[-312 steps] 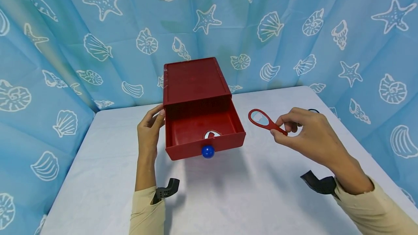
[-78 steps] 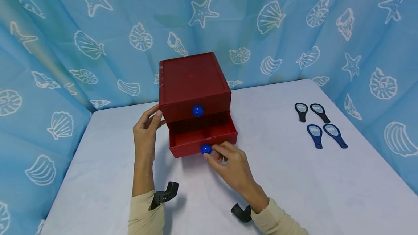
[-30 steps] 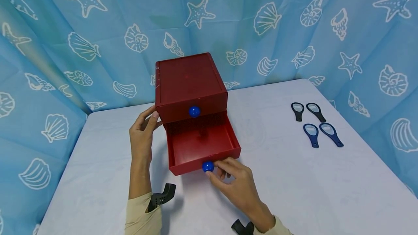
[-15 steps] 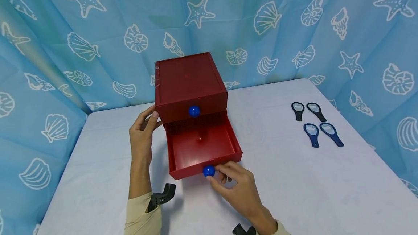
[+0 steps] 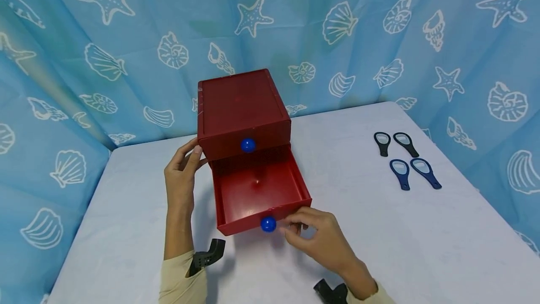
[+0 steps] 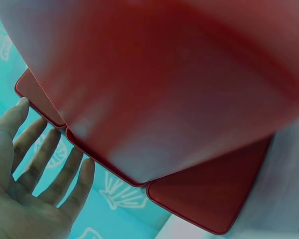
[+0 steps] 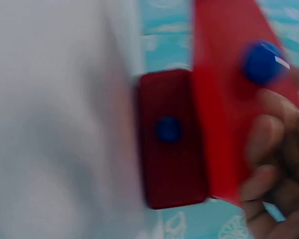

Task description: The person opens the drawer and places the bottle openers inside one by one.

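A red drawer cabinet (image 5: 240, 102) stands on the table. Its upper drawer, with a blue knob (image 5: 248, 145), is pushed in. The drawer beneath (image 5: 253, 196) is pulled far out and its red floor shows. My right hand (image 5: 322, 238) is just right of that drawer's blue knob (image 5: 268, 224), apart from it, fingers loosely bent and holding nothing. My left hand (image 5: 181, 175) touches the cabinet's left side; in the left wrist view the fingers (image 6: 74, 181) are spread and straight. A further blue knob (image 7: 168, 129) shows on a closed lower drawer in the right wrist view.
Two black magnifying glasses (image 5: 383, 142) and two dark blue magnifying glasses (image 5: 401, 172) lie at the table's right. A blue curtain (image 5: 316, 36) with shell prints hangs behind the white-covered table (image 5: 379, 247).
Earlier the upper drawer was out and my right hand held a red magnifying glass, now out of view. The upper drawer went in, the lower one came out, and my right hand let go of its knob.
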A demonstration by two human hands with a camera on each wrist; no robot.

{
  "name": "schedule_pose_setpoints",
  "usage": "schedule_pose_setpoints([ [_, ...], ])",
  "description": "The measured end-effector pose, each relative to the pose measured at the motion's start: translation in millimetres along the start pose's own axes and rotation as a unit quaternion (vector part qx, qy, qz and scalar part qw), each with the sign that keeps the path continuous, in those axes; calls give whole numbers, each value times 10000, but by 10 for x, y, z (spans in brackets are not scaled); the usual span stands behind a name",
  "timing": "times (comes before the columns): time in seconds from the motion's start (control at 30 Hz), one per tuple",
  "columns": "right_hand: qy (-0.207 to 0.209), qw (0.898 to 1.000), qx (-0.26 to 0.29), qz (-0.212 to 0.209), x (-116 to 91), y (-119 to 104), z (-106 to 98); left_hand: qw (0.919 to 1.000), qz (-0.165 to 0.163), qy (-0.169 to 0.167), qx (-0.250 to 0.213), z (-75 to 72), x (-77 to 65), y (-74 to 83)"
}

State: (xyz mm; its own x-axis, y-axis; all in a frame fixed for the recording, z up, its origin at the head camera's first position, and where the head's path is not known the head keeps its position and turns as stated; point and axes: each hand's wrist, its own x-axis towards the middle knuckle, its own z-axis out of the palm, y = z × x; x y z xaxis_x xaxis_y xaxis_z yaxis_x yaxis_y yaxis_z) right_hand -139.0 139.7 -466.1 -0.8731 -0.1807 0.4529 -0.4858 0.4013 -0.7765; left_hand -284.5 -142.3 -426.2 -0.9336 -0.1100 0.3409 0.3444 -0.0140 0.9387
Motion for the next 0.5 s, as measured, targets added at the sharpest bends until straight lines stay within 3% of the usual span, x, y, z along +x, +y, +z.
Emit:
schedule_pose_setpoints([
  [0.1,-639,9966,-61,512,25,41,-255,10000,-28,-5,2,0,3,-6],
  [0.2,-792,9928,-311,845,66,156,-517,10000,-67,19,8,-4,4,5],
  [0.33,-223,9885,-1087,1025,107,397,-835,10000,-62,38,8,-1,-16,38],
  [0.5,610,9695,-2032,1230,85,703,-1164,10000,-51,26,39,4,-22,37],
])
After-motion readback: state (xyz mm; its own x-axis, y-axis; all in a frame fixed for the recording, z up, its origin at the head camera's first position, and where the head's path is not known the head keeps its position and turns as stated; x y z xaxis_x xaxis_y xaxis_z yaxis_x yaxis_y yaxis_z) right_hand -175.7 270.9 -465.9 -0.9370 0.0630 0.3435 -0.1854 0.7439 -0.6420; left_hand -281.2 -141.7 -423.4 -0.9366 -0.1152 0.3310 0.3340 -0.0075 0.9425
